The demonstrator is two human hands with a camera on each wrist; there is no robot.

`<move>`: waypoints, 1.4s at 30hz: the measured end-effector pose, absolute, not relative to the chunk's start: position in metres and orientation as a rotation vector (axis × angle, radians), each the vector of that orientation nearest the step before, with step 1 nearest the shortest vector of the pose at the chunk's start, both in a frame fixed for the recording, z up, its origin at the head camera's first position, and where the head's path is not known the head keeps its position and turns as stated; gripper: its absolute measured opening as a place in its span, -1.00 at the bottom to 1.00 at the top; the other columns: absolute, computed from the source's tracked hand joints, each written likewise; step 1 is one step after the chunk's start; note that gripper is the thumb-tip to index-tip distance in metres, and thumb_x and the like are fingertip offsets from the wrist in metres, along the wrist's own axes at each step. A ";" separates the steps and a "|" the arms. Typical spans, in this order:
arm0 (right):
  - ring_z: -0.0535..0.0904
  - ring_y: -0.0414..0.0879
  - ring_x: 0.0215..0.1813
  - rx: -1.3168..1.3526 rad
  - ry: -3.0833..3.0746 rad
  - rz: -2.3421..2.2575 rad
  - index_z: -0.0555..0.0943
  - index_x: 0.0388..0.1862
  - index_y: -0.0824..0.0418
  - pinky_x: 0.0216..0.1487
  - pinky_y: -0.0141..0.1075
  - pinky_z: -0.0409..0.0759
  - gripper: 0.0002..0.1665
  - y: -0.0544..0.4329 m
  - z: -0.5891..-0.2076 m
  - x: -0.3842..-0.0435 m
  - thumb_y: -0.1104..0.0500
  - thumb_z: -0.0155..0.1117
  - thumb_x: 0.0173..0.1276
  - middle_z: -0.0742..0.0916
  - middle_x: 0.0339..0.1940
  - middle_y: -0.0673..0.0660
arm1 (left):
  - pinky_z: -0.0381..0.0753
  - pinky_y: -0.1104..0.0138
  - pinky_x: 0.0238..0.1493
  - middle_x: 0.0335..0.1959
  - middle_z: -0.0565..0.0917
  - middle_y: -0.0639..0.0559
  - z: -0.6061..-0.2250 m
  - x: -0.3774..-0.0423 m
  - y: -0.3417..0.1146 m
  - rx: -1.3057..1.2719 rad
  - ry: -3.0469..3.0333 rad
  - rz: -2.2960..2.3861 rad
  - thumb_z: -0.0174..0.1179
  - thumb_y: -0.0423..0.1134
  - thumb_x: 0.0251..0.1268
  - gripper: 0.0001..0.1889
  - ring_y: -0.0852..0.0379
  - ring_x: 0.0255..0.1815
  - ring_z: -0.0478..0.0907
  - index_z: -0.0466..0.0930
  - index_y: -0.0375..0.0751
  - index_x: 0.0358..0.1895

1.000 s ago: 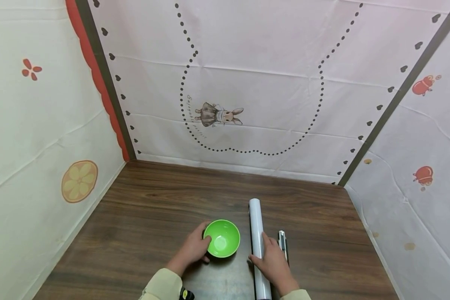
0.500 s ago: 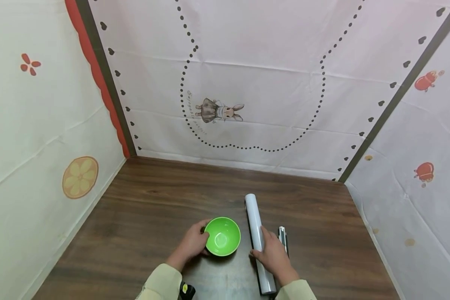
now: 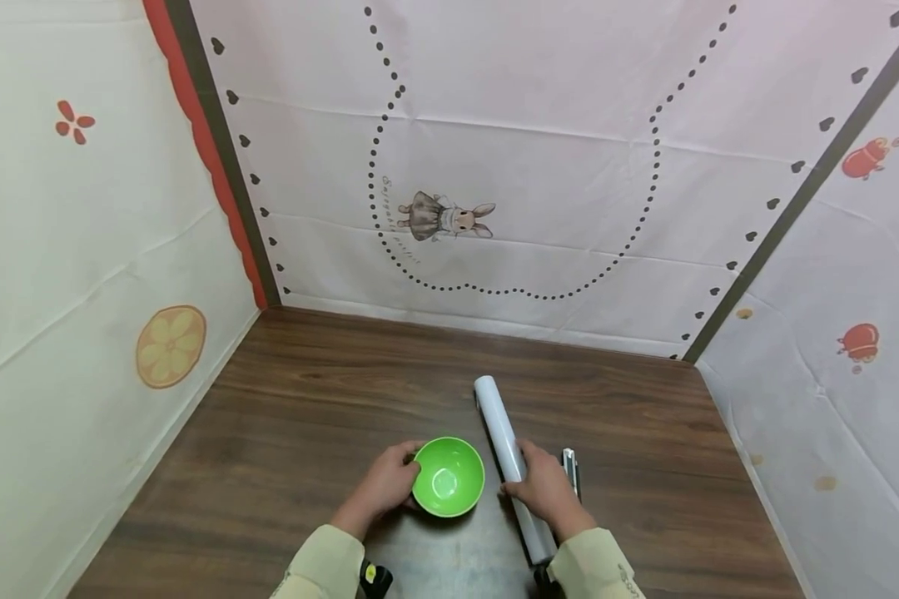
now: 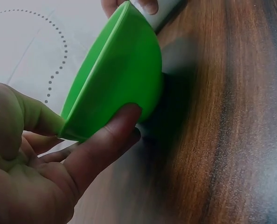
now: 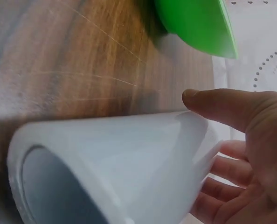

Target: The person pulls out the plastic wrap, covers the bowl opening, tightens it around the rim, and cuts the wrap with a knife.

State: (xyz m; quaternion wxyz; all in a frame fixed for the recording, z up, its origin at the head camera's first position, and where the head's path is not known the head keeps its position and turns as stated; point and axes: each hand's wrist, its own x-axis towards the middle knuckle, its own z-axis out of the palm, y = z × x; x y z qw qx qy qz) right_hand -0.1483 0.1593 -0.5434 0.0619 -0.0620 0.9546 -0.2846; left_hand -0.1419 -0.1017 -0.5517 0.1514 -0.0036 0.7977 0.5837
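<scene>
A bright green bowl (image 3: 448, 477) faces its opening upward near the front middle of the table. My left hand (image 3: 384, 489) grips its left side, thumb at the rim and fingers against the outer wall, as the left wrist view shows on the bowl's side (image 4: 122, 70). To the right lies a long, glossy white roll (image 3: 504, 428), slanting with its far end to the left. My right hand (image 3: 545, 491) holds it across the middle, thumb on one side and fingers on the other. In the right wrist view, the roll (image 5: 124, 154) shows a hollow near end.
Just right of my right hand lies a slim silver-and-black object (image 3: 571, 467), partly hidden by the hand. The brown wood-grain table (image 3: 330, 391) is bounded by white printed sheets at the back (image 3: 539, 191) and both sides. A black wrist strap (image 3: 374, 578) shows at my left sleeve.
The roll's far end has swung left and its near end right, turned by my right hand. My left hand keeps its grip on the bowl, which has barely shifted.
</scene>
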 end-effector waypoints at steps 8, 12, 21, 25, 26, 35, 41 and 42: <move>0.59 0.06 -0.04 -0.265 2.841 -0.896 0.44 0.33 0.25 -0.12 -0.07 0.59 -0.09 0.161 -0.542 -0.166 0.15 0.59 -0.05 0.62 0.06 0.26 | 0.66 0.12 -0.60 -0.23 0.63 -0.22 -0.550 -0.138 -0.103 0.051 2.240 1.654 -0.14 -0.44 0.30 -0.53 0.14 -0.68 0.57 0.41 -0.36 0.29; 0.58 0.05 0.00 -0.307 2.827 -0.858 0.44 0.33 0.24 -0.08 -0.07 0.58 -0.11 0.160 -0.542 -0.171 0.13 0.57 -0.02 0.62 0.09 0.25 | 0.66 0.13 -0.60 -0.26 0.63 -0.18 -0.551 -0.135 -0.103 0.059 2.212 1.644 -0.15 -0.42 0.32 -0.53 0.15 -0.67 0.56 0.40 -0.37 0.29; 0.59 0.08 0.04 -0.454 2.850 -0.810 0.48 0.29 0.21 -0.01 -0.03 0.56 -0.19 0.153 -0.541 -0.183 0.17 0.54 0.00 0.64 0.12 0.24 | 0.67 0.15 -0.57 -0.14 0.66 -0.25 -0.549 -0.132 -0.100 0.062 2.204 1.646 -0.12 -0.40 0.33 -0.56 0.11 -0.60 0.60 0.40 -0.43 0.25; 0.59 0.06 -0.01 -0.508 2.857 -0.810 0.51 0.26 0.20 -0.02 -0.05 0.56 -0.23 0.149 -0.542 -0.190 0.21 0.52 0.00 0.66 0.07 0.23 | 0.66 0.17 -0.57 -0.19 0.67 -0.21 -0.551 -0.132 -0.099 0.068 2.226 1.647 -0.10 -0.39 0.34 -0.60 0.13 -0.61 0.58 0.44 -0.44 0.19; 0.59 0.05 -0.02 -0.519 2.857 -0.809 0.52 0.25 0.20 -0.03 -0.05 0.56 -0.24 0.148 -0.542 -0.191 0.22 0.51 0.00 0.66 0.06 0.23 | 0.66 0.17 -0.57 -0.22 0.67 -0.19 -0.551 -0.132 -0.098 0.071 2.230 1.651 -0.09 -0.39 0.34 -0.61 0.14 -0.62 0.57 0.46 -0.43 0.18; 0.60 0.08 0.03 -0.560 2.835 -0.765 0.51 0.26 0.23 0.01 -0.04 0.56 -0.29 0.141 -0.540 -0.203 0.26 0.45 0.06 0.67 0.09 0.24 | 0.66 0.18 -0.52 -0.24 0.66 -0.19 -0.551 -0.129 -0.096 0.108 2.216 1.692 -0.07 -0.38 0.39 -0.61 0.17 -0.59 0.56 0.47 -0.46 0.21; 0.61 -0.01 -0.07 -0.634 2.819 -0.761 0.54 0.21 0.19 -0.06 -0.10 0.56 -0.34 0.139 -0.540 -0.212 0.28 0.44 0.06 0.70 0.03 0.17 | 0.66 0.16 -0.48 -0.20 0.65 -0.18 -0.551 -0.127 -0.095 0.120 2.179 1.704 -0.05 -0.37 0.43 -0.61 0.17 -0.53 0.54 0.45 -0.46 0.23; 0.61 -0.02 -0.08 -0.643 2.814 -0.766 0.54 0.20 0.18 -0.05 -0.11 0.56 -0.35 0.138 -0.540 -0.213 0.29 0.44 0.06 0.70 0.01 0.16 | 0.66 0.18 -0.48 -0.19 0.64 -0.18 -0.551 -0.127 -0.095 0.122 2.181 1.702 -0.05 -0.36 0.43 -0.61 0.17 -0.52 0.54 0.45 -0.46 0.23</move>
